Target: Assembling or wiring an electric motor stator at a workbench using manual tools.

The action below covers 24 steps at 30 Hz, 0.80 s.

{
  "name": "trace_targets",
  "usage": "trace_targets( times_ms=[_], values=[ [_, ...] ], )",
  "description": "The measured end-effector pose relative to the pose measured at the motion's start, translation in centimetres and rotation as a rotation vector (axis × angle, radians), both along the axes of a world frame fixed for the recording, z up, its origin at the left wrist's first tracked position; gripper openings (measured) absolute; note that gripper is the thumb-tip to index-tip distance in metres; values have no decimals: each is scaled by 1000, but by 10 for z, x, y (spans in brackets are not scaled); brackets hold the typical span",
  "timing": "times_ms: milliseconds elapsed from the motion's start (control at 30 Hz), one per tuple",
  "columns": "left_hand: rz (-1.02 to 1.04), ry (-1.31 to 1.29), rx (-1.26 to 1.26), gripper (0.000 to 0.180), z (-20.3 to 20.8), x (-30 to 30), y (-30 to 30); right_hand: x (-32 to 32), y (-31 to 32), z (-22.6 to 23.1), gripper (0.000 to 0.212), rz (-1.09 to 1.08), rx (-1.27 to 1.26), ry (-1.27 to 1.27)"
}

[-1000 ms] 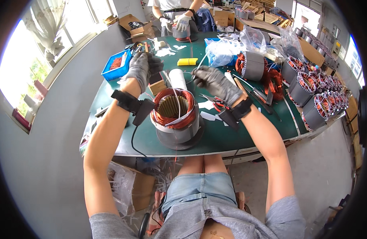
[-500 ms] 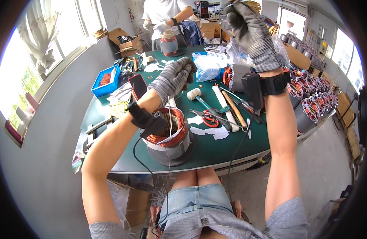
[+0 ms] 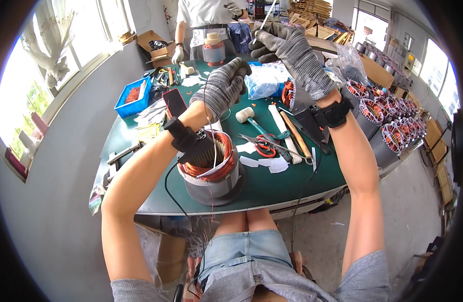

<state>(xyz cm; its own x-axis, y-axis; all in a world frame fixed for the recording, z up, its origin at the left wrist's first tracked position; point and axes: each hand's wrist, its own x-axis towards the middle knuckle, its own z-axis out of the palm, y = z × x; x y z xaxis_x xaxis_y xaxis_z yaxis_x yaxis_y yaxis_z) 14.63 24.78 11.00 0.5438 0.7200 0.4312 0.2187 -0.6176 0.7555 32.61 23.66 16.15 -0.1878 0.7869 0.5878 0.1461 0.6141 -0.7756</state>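
My left hand [image 3: 224, 89], in a grey knitted glove, is closed above the near stator; what its fingers hold is hidden. A thin wire [image 3: 206, 98] runs across the back of that glove and down toward the stator. The motor stator [image 3: 211, 189] stands upright on the table's near edge, its copper windings [image 3: 222, 171] showing at the top. Out of its bore rises a white cord or tube [image 3: 214, 151]. Higher and to the right, my gloved right hand [image 3: 294, 58] pinches a thin white tube [image 3: 265, 19] that points upward.
On the green table [image 3: 261, 189] lie a white-headed mallet [image 3: 245, 115], red-handled scissors [image 3: 265, 147], wooden sticks [image 3: 297, 136] and white paper pieces [image 3: 274, 165]. A blue bin [image 3: 133, 98] sits left. Another person [image 3: 206, 20] stands opposite behind a stator [image 3: 214, 53]. Several wound stators [image 3: 392, 121] stand right.
My right hand has come down and left, toward my left hand, and the white tube now shows in its fingers. My left hand has risen slightly. The person opposite has straightened and parted their hands.
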Motion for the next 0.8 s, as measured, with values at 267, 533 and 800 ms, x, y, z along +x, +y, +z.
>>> trace_targets(
  times_ms=[267, 533, 800],
  values=[
    [8, 15, -64, 22, 0, 5, 1, -3, 5, 4, 25, -74, -3, -55],
    [-13, 57, -31, 22, 1, 7, 3, -3, 0, 6, 22, -135, 12, -92],
    [2, 47, -41, 22, 2, 3, 6, 0, 3, 5, 23, -162, 103, -241]
  ],
)
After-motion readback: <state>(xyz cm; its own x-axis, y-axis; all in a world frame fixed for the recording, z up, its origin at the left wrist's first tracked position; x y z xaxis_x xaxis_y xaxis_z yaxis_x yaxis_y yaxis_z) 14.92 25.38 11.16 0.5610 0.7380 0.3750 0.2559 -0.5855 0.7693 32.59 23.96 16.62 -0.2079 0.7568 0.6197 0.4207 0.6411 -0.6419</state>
